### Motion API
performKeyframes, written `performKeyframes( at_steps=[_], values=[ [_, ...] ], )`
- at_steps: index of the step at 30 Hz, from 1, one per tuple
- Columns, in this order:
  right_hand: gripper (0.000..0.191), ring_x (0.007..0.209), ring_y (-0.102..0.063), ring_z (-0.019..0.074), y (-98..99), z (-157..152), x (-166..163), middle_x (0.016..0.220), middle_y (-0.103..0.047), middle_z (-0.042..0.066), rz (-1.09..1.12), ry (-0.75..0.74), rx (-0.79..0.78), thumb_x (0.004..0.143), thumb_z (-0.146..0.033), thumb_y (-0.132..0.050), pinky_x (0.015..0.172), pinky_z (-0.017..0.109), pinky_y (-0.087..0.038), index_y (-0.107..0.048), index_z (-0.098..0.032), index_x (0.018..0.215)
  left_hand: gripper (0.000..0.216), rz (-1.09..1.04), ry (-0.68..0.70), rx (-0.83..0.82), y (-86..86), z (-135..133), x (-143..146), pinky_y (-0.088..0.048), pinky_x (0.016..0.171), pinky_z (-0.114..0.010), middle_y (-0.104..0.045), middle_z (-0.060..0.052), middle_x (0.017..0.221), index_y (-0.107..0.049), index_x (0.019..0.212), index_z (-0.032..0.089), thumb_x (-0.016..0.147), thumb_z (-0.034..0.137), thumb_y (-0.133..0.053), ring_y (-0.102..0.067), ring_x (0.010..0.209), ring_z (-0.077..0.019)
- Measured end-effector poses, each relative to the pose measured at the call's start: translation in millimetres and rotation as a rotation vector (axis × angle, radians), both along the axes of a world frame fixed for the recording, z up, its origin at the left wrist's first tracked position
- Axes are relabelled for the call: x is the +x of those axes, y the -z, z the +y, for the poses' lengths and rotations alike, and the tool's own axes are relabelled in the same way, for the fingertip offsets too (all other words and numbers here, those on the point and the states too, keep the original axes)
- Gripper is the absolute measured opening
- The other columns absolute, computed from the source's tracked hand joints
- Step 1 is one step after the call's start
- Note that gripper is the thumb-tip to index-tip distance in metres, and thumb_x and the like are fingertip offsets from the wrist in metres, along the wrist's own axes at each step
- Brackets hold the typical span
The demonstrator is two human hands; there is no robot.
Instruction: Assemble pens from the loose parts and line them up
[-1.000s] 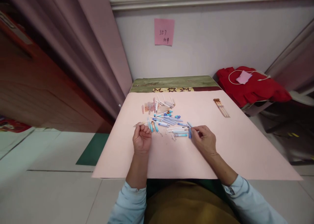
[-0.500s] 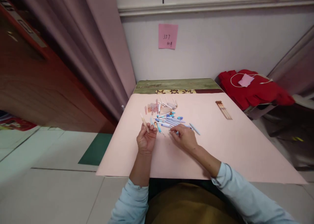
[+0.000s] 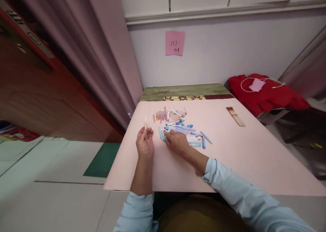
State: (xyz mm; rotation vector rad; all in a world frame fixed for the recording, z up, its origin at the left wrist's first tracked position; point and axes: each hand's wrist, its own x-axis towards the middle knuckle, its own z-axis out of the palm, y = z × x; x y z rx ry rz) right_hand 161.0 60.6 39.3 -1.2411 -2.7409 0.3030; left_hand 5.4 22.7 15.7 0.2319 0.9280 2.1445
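My left hand [image 3: 145,142] is closed around a slim cream-coloured pen part [image 3: 145,127], held upright with its thin tip pointing up. My right hand [image 3: 177,142] reaches down to the table with its fingers bunched together. At its fingertips shows a small brown piece [image 3: 165,132], partly hidden by the fingers. Light blue pen barrels [image 3: 160,133] lie just left of those fingertips. Beyond and right of the right hand are loose pen parts: lilac-blue barrels [image 3: 184,129], thin white refills [image 3: 195,139] and small blue pieces [image 3: 189,126].
Pinkish translucent tubes [image 3: 160,116] lie in a row at the back left of the pink-covered table [image 3: 244,164]. Several cream pens with brown ends [image 3: 235,116] lie together at the right. A red cloth [image 3: 267,96] with a white cable is beyond the table's right edge.
My left hand has moved left and turned the cream pen part more upright. My right hand has moved left from the refills to the light blue barrels, uncovering refills and a short blue barrel.
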Motion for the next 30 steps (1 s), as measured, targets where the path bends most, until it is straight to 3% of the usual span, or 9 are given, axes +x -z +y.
performKeyframes(
  at_steps=[3,7,11,15,23,27,30],
  values=[
    [0.035,0.090,-0.064,0.0212,2.0,-2.1,3.0,0.106,-0.067,0.011,0.000,0.013,0.023,0.099,-0.036,-0.037,0.074,0.029,-0.043,-0.066,-0.022,0.111,0.015,-0.025,0.022,-0.021,2.8,9.7,-2.3,-0.048,0.095,-0.034,-0.072,-0.006,0.079,-0.063,0.093,0.014,0.079,0.015,-0.067,-0.069,0.083,-0.0141],
    [0.035,0.088,-0.064,0.0204,4.7,-6.7,6.8,0.102,-0.067,0.011,0.005,0.034,0.050,0.099,-0.032,-0.036,0.072,0.028,-0.042,-0.069,-0.020,0.096,0.011,-0.090,0.091,-0.027,11.5,15.0,4.5,-0.044,0.101,-0.037,-0.072,-0.005,0.079,-0.063,0.091,0.015,0.080,0.014,-0.065,-0.070,0.089,-0.0156],
    [0.030,0.091,-0.065,0.0210,-0.2,-5.9,4.1,0.107,-0.067,0.009,0.036,0.085,0.029,0.096,-0.037,-0.043,0.072,0.028,-0.043,-0.065,-0.023,0.110,0.013,-0.103,0.151,-0.004,18.1,15.3,11.2,-0.043,0.104,-0.037,-0.072,-0.006,0.081,-0.065,0.091,0.014,0.079,0.015,-0.067,-0.070,0.094,-0.0170],
    [0.049,0.095,-0.067,0.0234,-11.1,5.1,-4.5,0.116,-0.067,0.008,-0.016,0.054,-0.040,0.087,-0.047,-0.057,0.074,0.030,-0.046,-0.053,-0.027,0.132,0.014,-0.108,0.160,0.008,19.6,14.7,13.2,-0.042,0.105,-0.039,-0.073,-0.006,0.080,-0.066,0.091,0.013,0.078,0.016,-0.068,-0.070,0.095,-0.0182],
    [0.055,0.096,-0.068,0.0277,-22.8,30.5,-8.5,0.102,-0.073,0.008,-0.149,0.014,-0.128,0.072,-0.051,-0.072,0.073,0.031,-0.046,-0.060,-0.025,0.119,0.009,-0.141,0.143,-0.017,19.3,12.4,17.8,-0.045,0.102,-0.038,-0.073,-0.006,0.080,-0.066,0.089,0.014,0.079,0.015,-0.067,-0.070,0.091,-0.0174],
    [0.056,0.090,-0.068,0.0258,-19.2,27.8,6.2,0.094,-0.073,0.006,-0.049,0.005,-0.145,0.069,-0.052,-0.076,0.069,0.028,-0.044,-0.061,-0.024,0.116,0.011,-0.142,0.145,-0.025,20.0,10.7,18.8,-0.047,0.101,-0.038,-0.072,-0.005,0.079,-0.067,0.090,0.014,0.079,0.015,-0.067,-0.070,0.088,-0.0168],
    [0.052,0.079,-0.067,0.0210,-13.0,21.5,27.2,0.084,-0.072,0.001,0.145,0.051,-0.181,0.071,-0.045,-0.076,0.065,0.026,-0.042,-0.060,-0.025,0.117,0.011,-0.143,0.154,-0.030,20.2,9.5,17.6,-0.047,0.101,-0.039,-0.072,-0.005,0.080,-0.066,0.090,0.014,0.079,0.015,-0.067,-0.070,0.088,-0.0167]
  ],
)
